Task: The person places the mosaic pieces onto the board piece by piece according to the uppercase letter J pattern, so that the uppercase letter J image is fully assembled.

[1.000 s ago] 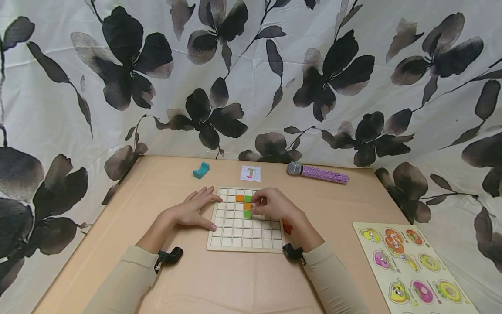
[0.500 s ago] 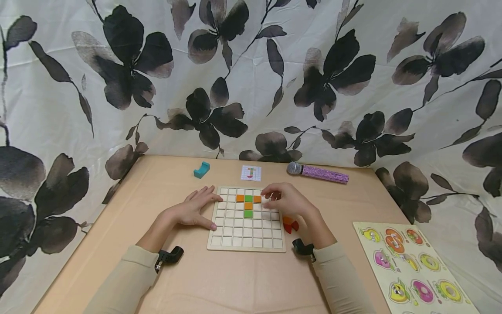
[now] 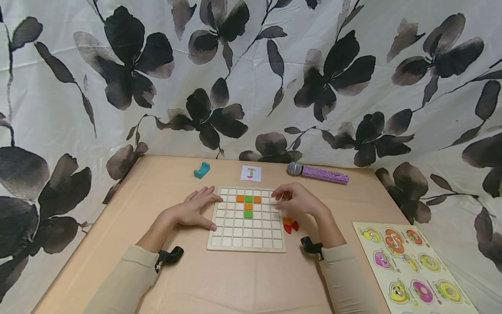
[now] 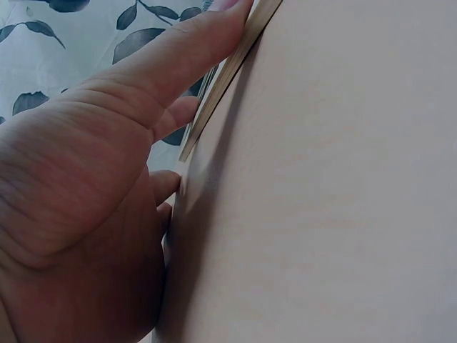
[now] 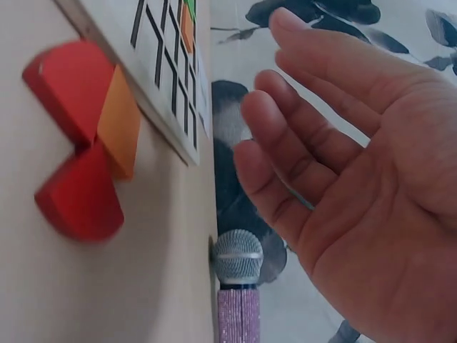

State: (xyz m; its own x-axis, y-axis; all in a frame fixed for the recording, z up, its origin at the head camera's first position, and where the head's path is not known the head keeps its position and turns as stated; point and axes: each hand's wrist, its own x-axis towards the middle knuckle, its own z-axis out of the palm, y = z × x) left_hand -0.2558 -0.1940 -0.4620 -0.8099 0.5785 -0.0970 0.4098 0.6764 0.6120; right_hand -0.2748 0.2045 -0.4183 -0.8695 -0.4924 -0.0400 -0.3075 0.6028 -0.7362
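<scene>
A pale wooden grid board (image 3: 231, 242) lies on the table in the head view. Two orange squares and a green square (image 3: 249, 199) sit in its second row, with another orange square (image 3: 248, 206) and a green one below. My left hand (image 3: 194, 210) rests at the board's left edge, fingers spread, thumb and fingertips on the rim. Over the upper right corner hovers my right hand (image 3: 299, 199), its fingers loosely bent and holding nothing, as the right wrist view shows. Beside the board's right edge lie two red rounded pieces (image 5: 80, 200) and an orange piece (image 5: 120, 128).
Behind the board are a small card with a coloured grid pattern (image 3: 251, 173), a teal curved block (image 3: 201, 170) and a glittery purple microphone (image 3: 323, 173). A fruit-picture sheet (image 3: 408, 261) lies at the table's right edge. A flowered cloth (image 3: 270, 139) hangs behind.
My right hand has drawn back to the right from the coloured squares, uncovering an orange square at the right of the row and the loose red and orange pieces. The left hand stays put.
</scene>
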